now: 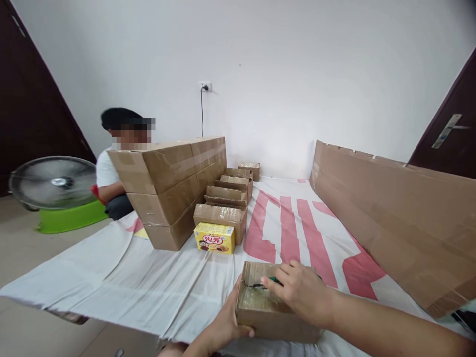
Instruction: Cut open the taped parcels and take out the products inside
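A taped cardboard box [260,310] lies at the near edge of the cloth-covered table. Round its left end is my left hand [226,317], gripping it with the thumb on the near side. My right hand [301,292] is closed over the top of the box and holds a box cutter [272,279] with a green handle. The cutter's dark tip points left and touches the taped top near the box's left end. Most of the handle is hidden under my fingers. Beyond the box stands a yellow snack box [214,238], apart from both hands.
Stacked cardboard boxes [171,188] rise at the left of the table [122,277]. Several smaller cartons [219,213], some with raised flaps, run back toward the wall. A long cardboard panel [386,213] borders the right. A person [111,168] sits behind the stack, near a fan [55,182].
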A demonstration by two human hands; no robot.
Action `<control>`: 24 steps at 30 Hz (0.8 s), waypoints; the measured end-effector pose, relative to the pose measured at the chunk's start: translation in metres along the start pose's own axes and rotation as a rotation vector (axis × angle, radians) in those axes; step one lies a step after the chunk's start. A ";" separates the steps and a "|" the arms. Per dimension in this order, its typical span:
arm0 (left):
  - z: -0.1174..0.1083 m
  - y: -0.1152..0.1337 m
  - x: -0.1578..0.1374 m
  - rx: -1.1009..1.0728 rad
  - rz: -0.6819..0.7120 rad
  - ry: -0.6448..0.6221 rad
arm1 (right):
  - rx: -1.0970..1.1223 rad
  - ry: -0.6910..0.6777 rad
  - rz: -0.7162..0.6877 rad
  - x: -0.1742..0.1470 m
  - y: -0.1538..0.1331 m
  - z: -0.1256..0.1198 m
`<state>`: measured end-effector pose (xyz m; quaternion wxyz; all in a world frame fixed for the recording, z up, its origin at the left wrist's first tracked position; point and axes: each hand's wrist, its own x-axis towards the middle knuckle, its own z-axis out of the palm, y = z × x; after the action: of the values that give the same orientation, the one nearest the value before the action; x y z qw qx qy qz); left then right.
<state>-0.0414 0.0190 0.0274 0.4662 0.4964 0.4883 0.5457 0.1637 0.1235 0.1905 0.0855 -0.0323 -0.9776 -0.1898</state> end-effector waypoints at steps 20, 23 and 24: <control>-0.007 -0.014 -0.004 0.037 -0.122 0.028 | -0.073 -0.141 0.131 -0.092 0.042 -0.027; -0.009 -0.021 -0.004 0.063 -0.132 0.052 | -0.046 -0.181 0.191 -0.103 0.042 -0.036; -0.010 -0.024 -0.004 0.054 -0.131 0.054 | -0.026 -0.197 0.216 -0.105 0.042 -0.038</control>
<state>-0.0505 0.0165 0.0029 0.4741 0.4606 0.5468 0.5140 0.2765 0.1448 0.2215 0.0087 -0.1567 -0.9695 -0.1882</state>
